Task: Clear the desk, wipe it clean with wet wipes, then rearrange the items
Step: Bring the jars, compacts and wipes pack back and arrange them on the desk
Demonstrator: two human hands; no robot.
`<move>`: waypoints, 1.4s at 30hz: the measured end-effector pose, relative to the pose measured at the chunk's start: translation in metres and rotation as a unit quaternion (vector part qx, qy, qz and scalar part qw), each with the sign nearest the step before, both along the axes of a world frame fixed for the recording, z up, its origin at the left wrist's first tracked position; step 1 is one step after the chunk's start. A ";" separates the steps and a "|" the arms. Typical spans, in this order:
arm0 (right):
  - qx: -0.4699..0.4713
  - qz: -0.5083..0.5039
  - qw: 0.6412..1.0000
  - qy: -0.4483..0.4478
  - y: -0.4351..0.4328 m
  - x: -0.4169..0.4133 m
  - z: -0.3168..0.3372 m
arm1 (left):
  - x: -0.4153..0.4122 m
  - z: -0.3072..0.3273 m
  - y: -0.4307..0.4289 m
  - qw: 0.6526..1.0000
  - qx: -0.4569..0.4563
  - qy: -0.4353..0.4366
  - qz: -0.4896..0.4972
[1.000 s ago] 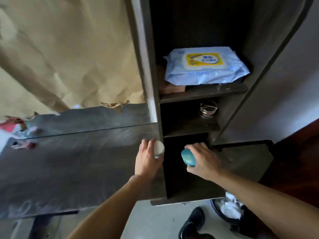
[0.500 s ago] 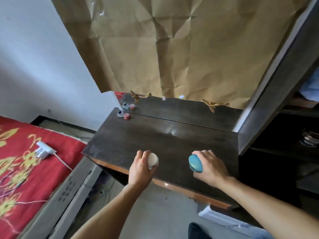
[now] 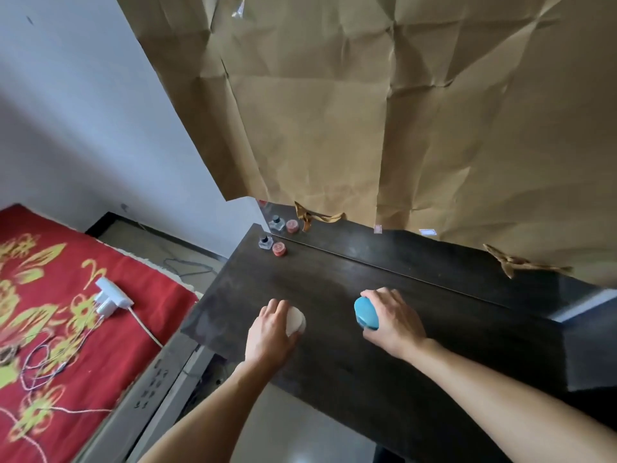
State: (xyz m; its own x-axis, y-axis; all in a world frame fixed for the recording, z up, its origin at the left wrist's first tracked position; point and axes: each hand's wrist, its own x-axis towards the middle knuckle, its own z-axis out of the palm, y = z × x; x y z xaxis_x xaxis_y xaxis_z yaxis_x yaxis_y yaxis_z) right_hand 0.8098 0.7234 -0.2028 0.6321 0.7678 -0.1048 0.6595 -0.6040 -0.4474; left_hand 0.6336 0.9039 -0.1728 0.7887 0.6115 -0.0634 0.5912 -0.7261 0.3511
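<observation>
My left hand (image 3: 268, 332) grips a small round white jar (image 3: 296, 320) over the dark wooden desk (image 3: 350, 372), near its left front part. My right hand (image 3: 392, 320) grips a blue oval container (image 3: 365, 314) a little to the right, also above the desk top. At the desk's far left corner stand a small clear bottle with a black cap (image 3: 265, 242) and a small red jar (image 3: 279, 248). Whether the held items touch the desk I cannot tell.
Creased brown paper (image 3: 384, 111) covers the mirror behind the desk. A bed with a red floral cover (image 3: 50, 312) lies at the left, with a white charger (image 3: 112, 297) and cables on it. A dark shelf edge (image 3: 587, 309) rises at the right.
I have turned from the shelf unit at the right to the desk. Both hands, still holding the white jar and the blue container, now hang over the desk top.
</observation>
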 end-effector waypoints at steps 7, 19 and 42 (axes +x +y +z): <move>-0.021 -0.004 1.000 0.014 0.079 0.023 -0.011 | 0.050 -0.015 0.064 0.998 -0.024 0.032 -0.038; -0.050 -0.157 0.986 0.005 0.178 0.036 -0.046 | 0.153 -0.072 0.182 0.970 -0.063 0.112 -0.207; -0.018 -0.354 0.935 -0.004 -0.015 -0.058 -0.021 | 0.116 -0.025 0.045 0.927 0.006 0.007 -0.375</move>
State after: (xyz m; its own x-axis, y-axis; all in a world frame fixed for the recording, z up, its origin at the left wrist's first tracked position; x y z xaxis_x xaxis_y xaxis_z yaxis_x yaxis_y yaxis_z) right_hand 0.7519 0.7087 -0.2238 0.9814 0.1529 -0.1160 0.0920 -0.9051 -0.4151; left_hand 0.7491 0.9493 -0.1975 0.9913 -0.1085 -0.0740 -0.0776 -0.9384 0.3367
